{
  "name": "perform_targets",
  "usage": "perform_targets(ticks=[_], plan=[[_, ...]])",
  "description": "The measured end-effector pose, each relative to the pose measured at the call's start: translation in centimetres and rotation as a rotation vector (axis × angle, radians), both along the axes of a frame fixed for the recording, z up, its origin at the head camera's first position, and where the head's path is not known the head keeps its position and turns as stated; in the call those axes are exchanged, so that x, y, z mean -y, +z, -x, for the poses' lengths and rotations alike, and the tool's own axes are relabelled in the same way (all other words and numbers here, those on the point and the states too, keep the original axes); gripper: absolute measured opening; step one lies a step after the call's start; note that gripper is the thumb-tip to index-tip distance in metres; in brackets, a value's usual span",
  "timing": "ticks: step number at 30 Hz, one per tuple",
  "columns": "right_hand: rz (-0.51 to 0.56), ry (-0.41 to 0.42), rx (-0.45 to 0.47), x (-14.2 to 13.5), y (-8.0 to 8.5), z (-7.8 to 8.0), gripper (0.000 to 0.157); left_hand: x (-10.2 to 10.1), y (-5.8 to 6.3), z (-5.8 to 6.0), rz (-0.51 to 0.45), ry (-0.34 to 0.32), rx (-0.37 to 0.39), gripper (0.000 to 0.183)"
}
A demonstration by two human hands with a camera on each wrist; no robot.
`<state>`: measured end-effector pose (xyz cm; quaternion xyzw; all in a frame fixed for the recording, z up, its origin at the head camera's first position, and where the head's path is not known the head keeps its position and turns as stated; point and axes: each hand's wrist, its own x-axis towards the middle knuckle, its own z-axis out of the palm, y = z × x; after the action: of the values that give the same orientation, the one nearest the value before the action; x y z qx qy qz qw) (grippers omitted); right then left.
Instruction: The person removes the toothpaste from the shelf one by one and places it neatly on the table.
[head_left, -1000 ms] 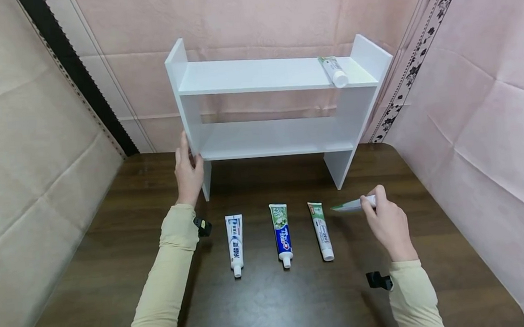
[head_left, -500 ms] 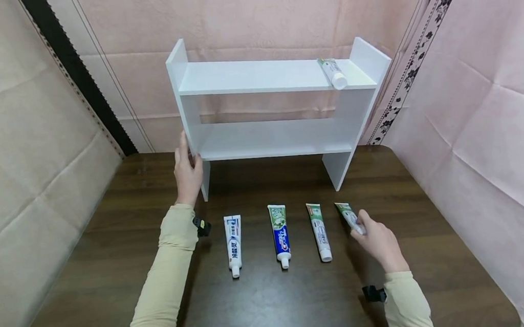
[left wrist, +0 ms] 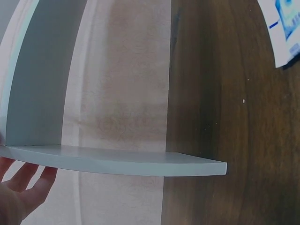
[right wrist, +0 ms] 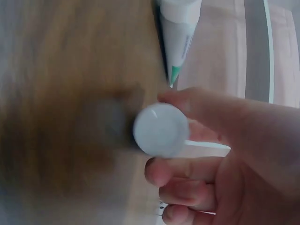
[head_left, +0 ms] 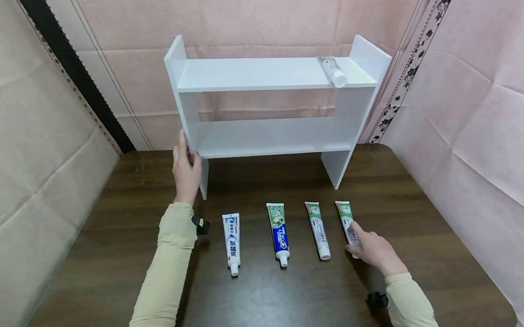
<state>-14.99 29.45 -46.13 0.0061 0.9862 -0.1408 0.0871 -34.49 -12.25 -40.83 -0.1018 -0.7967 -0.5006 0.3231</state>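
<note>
In the head view, my left hand (head_left: 186, 175) holds the left side panel of a white two-tier shelf unit (head_left: 255, 72), fingers along its outer face and thumb at the front edge. The left wrist view shows the fingertips (left wrist: 46, 180) against that panel. My right hand (head_left: 374, 251) pinches a green-and-white toothpaste tube (head_left: 345, 213) near its cap, at the right end of a row on the table. Its round white cap (right wrist: 161, 130) faces the right wrist camera. Just left lies a similar toothpaste tube (head_left: 318, 231).
A blue-and-green toothpaste tube (head_left: 279, 234) and a white-and-blue toothpaste tube (head_left: 233, 243) lie further left on the dark wooden table (head_left: 273, 306). Another white tube (head_left: 332, 70) lies on the upper shelf at right. Pale cloth walls (head_left: 480, 115) enclose the table.
My right hand has brought its toothpaste tube down and turned it from sideways to roughly parallel with the others, cap toward me. The left hand stays at the shelf panel.
</note>
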Motion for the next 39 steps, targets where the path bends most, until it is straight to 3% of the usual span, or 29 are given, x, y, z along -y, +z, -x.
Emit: perform_targets(ticks=[11,17,22,29,33,39], plan=[[-0.004,0.051,-0.045,-0.3,1.5,0.3,0.035,0.1,0.0,0.0,-0.008,0.003,0.019,0.063],[-0.044,0.064,-0.239,-0.2,3.6,1.1,0.045,0.0,-0.1,-0.1,-0.008,-0.001,0.023,0.064],[0.0,0.061,-0.42,0.7,7.4,2.0,0.044,0.0,0.0,-0.2,-0.007,-0.001,0.019,0.064],[0.097,0.022,-0.735,3.2,14.6,4.0,0.048,0.2,0.1,-0.2,-0.002,0.006,0.014,0.063],[0.11,0.077,-0.927,5.1,18.3,5.0,0.047,0.2,0.1,-0.2,-0.002,0.0,0.021,0.063],[0.065,0.156,-1.043,7.6,21.5,6.9,0.045,0.2,0.2,-0.3,-0.008,-0.014,0.017,0.065]])
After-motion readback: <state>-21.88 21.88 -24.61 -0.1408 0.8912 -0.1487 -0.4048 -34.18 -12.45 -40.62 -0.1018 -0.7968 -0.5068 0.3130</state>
